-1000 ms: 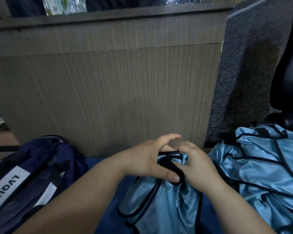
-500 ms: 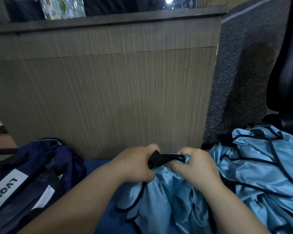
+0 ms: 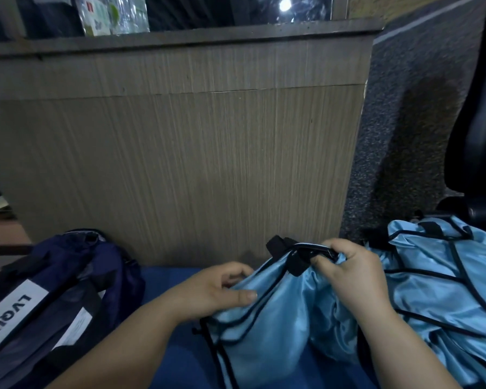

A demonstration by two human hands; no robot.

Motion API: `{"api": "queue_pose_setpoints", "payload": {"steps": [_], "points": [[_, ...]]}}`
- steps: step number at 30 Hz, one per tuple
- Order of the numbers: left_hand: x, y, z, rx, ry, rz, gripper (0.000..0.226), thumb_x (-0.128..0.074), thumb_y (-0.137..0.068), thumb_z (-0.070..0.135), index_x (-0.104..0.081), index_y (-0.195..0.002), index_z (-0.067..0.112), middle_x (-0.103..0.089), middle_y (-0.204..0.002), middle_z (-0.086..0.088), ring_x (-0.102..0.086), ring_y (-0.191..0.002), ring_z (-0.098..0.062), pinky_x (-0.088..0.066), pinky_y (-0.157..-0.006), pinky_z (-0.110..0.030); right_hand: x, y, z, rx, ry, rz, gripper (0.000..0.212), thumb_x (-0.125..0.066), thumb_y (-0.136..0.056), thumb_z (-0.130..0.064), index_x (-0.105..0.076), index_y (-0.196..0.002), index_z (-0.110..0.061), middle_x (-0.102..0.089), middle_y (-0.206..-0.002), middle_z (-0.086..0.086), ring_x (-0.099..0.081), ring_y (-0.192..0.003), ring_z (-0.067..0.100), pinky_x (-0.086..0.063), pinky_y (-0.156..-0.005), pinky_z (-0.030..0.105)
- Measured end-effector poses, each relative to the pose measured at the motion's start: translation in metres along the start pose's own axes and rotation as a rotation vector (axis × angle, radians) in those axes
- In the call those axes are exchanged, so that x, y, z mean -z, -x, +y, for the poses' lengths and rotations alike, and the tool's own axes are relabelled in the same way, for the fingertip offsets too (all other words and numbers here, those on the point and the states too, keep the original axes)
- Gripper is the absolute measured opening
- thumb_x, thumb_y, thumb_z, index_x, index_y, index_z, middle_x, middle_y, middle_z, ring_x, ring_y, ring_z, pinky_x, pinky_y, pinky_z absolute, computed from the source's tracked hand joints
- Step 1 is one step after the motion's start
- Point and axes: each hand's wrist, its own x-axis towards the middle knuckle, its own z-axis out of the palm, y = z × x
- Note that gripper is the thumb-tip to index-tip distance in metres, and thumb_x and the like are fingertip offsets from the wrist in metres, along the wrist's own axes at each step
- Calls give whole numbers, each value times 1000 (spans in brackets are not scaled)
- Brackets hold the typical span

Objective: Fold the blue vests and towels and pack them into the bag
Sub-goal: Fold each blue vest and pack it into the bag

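Your right hand (image 3: 351, 276) grips the black-trimmed shoulder strap of the light blue vest (image 3: 286, 327), with its fingers curled round it. Your left hand (image 3: 216, 290) pinches the vest's side edge between thumb and fingers. The vest hangs bunched between them over the blue surface (image 3: 166, 279). Draw your hands apart to pull the slippery cloth flat, and line up the black trims before you fold. The navy bag (image 3: 54, 290) lies near on your left; its inside is hidden, so you cannot tell what it holds. More vests (image 3: 446, 290) lie heaped on your right, not yet packed
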Motion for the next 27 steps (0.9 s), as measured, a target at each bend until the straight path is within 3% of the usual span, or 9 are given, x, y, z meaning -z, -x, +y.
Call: {"api": "queue_pose_setpoints", "payload": {"steps": [3,8,13,18,21,23,27], "points": [[-18,-4,-9,17,40,82,45,-59,-83,46,-66,-110,11,-68,-100,6,-62,-95,-6,-47,-88,-21,-4,1,1,49,-148,-23,29,-73,-75,-16,-71,-72,-44,-69,-73,-22,-63,-76,-1,-46,-65,13],[-39,-18,-10,-77,38,244,46,-68,-76,45,-63,-101,7,-64,-86,4,-59,-83,-9,-46,-80,-23,-7,2,-2,49,-393,-129,36,-64,-81,12,-72,-72,-23,-71,-70,-19,-64,-68,-7,-44,-63,4],[-45,-31,-6,-170,21,365,26,-75,-79,24,-68,-102,12,-73,-97,1,-66,-88,-7,-52,-82,-23,-11,1,3,29,-480,-195,24,-65,-83,12,-74,-80,-10,-73,-71,-10,-65,-65,-4,-46,-62,7],[-42,-29,5,-122,146,353,14,-69,-89,12,-67,-99,2,-72,-94,-17,-63,-83,-21,-50,-80,-39,-6,-1,7,29,-519,-207,23,-68,-82,9,-74,-78,-13,-72,-71,-10,-64,-65,-4,-46,-62,7],[-37,-25,12,-112,191,296,14,-67,-90,8,-64,-102,2,-72,-94,-7,-63,-86,-19,-49,-82,-35,-2,-3,9,40,-505,-221,25,-69,-81,9,-75,-76,-15,-74,-73,-10,-65,-68,-4,-46,-64,7],[-31,-20,16,-121,101,273,11,-67,-90,11,-63,-101,10,-72,-93,2,-65,-86,-11,-50,-82,-27,0,-5,9,50,-493,-226,27,-69,-80,10,-76,-74,-16,-74,-72,-8,-65,-67,-3,-46,-64,8],[-18,-10,20,-125,-277,236,29,-78,-81,19,-64,-104,28,-71,-102,10,-67,-94,-1,-53,-86,-20,5,-6,9,57,-511,-214,38,-68,-79,13,-76,-66,-22,-73,-69,-7,-64,-65,-3,-46,-62,8]]}}
